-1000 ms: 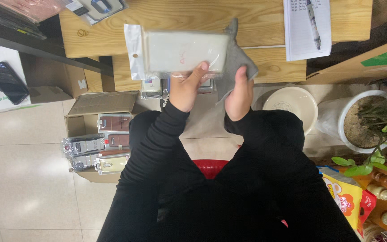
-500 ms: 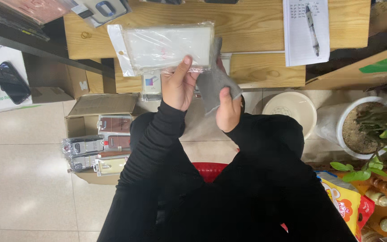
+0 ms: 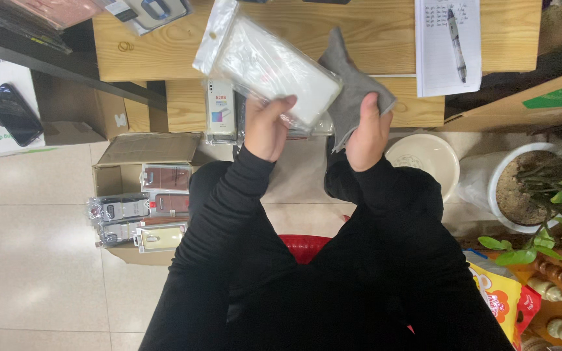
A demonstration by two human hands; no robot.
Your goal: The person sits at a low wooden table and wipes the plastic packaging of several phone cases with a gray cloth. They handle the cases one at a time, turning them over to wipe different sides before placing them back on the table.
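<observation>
the left hand [image 3: 267, 127] is gripping, fingers closed, a clear plastic-bagged phone case [image 3: 265, 64], tilted above the wooden table [image 3: 385, 39]. the right hand [image 3: 367, 133] is clenching a grey cloth [image 3: 352, 81] just beside the package's lower edge.

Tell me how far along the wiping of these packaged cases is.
Done: cannot tell; no wiped pile shows. In hand: the left hand holds a clear packaged case tilted, the right hand holds a grey cloth beside it. Left: more packaged cases fill the cardboard box on the floor.
</observation>
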